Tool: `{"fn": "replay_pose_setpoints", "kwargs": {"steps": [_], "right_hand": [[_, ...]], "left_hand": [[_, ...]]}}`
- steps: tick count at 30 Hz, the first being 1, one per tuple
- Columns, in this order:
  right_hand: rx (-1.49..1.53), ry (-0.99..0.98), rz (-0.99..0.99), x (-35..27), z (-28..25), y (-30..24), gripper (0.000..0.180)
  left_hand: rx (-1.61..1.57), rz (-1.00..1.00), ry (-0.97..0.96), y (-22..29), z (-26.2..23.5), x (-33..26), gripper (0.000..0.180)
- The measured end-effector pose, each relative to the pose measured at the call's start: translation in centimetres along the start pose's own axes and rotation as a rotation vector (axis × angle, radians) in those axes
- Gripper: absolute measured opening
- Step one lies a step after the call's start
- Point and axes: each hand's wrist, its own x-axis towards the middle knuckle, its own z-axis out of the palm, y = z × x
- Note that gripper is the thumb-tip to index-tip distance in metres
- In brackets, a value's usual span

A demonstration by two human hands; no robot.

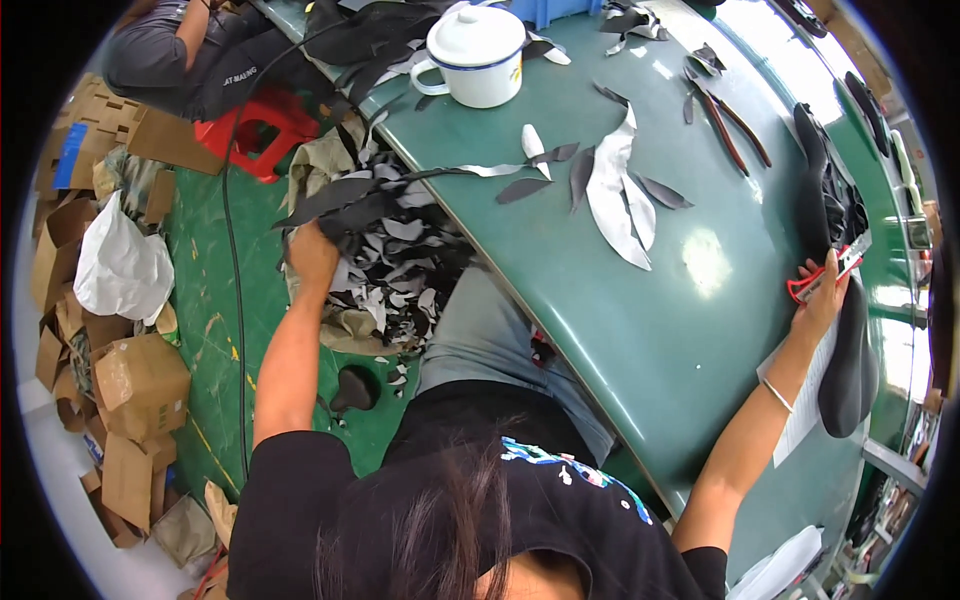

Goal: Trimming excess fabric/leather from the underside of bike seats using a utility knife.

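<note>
My left hand (312,255) is closed on dark grey sheet scraps (350,205), over a sack (355,335) heaped with black, grey and white offcuts (400,265). A long strip runs from the scraps onto the green table (560,300). At the table's far right side, my right hand (822,295) grips a red-and-silver hand tool (846,262); its exact kind is hard to make out. Beside that hand lie black sole-shaped pieces (848,375), partly over a white paper sheet (795,400).
A lidded white enamel mug (482,75), red-handled pliers (722,125) and curved offcuts (615,190) lie on the table. A blue bin (550,10) is behind. Left stand a red stool (262,130), a seated person (170,60), cartons (140,385) and a hanging black cable (232,250).
</note>
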Motion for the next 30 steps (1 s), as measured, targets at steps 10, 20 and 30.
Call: {"fn": "replay_pose_setpoints", "kwargs": {"steps": [10, 20, 30], "right_hand": [[-0.047, 0.056, 0.05, 0.2, -1.2, 0.1, 0.043], [0.434, 0.009, 0.293, -11.6, 0.0, -3.0, 0.031], [-0.009, -0.097, 0.37, -25.8, -1.3, -5.9, 0.046]], "left_hand": [[-0.19, -0.163, -0.219, -2.0, 5.6, -2.8, 0.04], [-1.403, 0.517, 0.025, 24.4, -12.3, -3.1, 0.006], [-2.185, -0.144, -1.179, 38.7, -11.5, -7.8, 0.085]]}}
